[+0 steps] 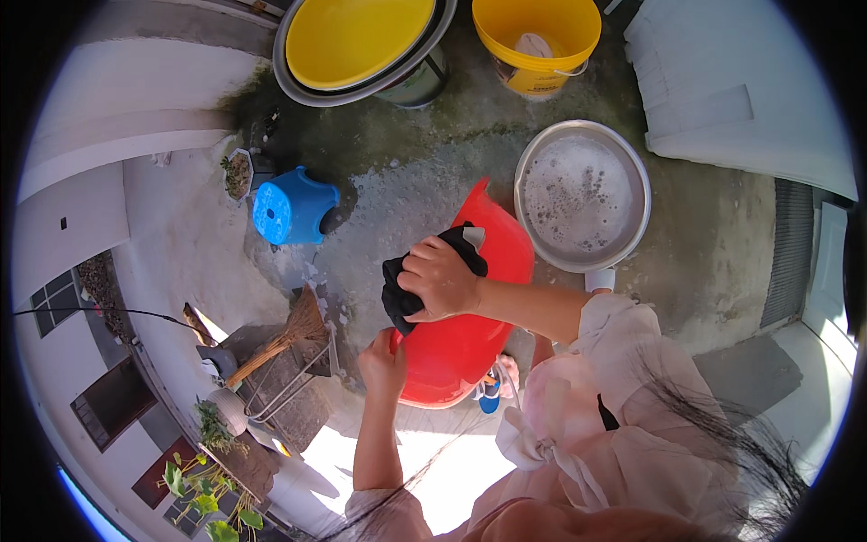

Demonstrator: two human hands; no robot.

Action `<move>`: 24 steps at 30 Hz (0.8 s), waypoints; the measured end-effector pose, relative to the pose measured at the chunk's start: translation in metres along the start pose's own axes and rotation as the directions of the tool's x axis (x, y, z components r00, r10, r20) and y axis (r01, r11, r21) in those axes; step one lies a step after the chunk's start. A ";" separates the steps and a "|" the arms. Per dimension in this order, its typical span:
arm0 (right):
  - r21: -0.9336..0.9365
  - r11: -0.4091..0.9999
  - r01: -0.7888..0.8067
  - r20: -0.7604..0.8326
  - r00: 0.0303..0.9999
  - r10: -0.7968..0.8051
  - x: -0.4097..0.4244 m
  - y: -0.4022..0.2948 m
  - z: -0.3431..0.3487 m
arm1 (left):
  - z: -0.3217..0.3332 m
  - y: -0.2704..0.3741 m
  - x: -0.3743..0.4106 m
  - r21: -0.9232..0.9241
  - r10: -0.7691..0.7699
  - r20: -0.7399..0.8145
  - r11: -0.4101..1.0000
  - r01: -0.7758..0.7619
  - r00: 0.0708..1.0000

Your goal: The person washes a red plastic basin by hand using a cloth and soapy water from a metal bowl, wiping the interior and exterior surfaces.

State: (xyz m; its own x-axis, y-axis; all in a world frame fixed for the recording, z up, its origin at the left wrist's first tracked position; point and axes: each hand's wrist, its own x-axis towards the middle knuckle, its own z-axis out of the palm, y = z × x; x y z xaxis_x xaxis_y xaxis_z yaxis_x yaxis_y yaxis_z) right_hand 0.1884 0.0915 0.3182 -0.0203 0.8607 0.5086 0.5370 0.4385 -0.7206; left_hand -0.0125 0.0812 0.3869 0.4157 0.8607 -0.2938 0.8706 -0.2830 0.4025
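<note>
A glossy red moulded plastic shell (450, 366), seemingly a chair seat, is tilted in front of me. My left hand (383, 366) grips its near left edge, thumb over the rim. Bunched under my right hand (440, 278) is a black cloth (399, 295) with a small grey patch, pressed against the upper part of the red shell. My right fingers curl over the cloth, and the palm hides part of it. Just beyond the shell to the right, a round metal basin (579, 196) holds foamy, soapy water.
A blue plastic stool (294, 206) stands on the wet concrete floor (406, 176) at left. Further off are a yellow bucket (542, 74) and a yellow basin (359, 40) set in a metal one. A straw broom (298, 325) leans against a metal-framed object; potted plants (217, 420) line the lower left.
</note>
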 end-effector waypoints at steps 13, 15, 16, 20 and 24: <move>0.339 0.464 -0.819 -0.020 0.486 0.873 -0.071 0.225 0.034 | 0.024 -0.110 -0.057 0.017 0.037 -0.165 0.999 -0.034 0.986; 0.288 0.240 -0.927 -0.134 0.209 0.969 -0.097 0.251 0.033 | 0.022 -0.137 -0.059 0.028 -0.002 -0.171 1.000 0.007 0.985; 0.283 0.116 -0.952 -0.186 0.065 0.980 -0.104 0.259 0.034 | 0.018 -0.140 -0.060 -0.018 -0.050 -0.183 0.999 0.047 0.982; 0.845 0.026 -0.535 -0.119 -0.140 0.983 -0.168 0.256 0.009 | 0.000 -0.143 -0.070 0.022 -0.168 -0.273 0.983 0.181 0.947; 0.408 0.452 -0.793 -0.536 0.193 0.822 -0.265 0.277 -0.083 | 0.003 -0.169 -0.075 -0.026 -0.334 -0.358 0.937 0.348 0.872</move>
State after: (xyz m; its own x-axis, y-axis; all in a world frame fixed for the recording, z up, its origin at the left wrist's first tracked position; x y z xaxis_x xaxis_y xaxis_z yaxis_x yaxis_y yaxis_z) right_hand 0.4123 -0.0368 0.0225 0.8894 0.3879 -0.2418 -0.0851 -0.3792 -0.9214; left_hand -0.1898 0.0634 0.3386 -0.0228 0.9966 -0.0797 0.9537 0.0456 0.2973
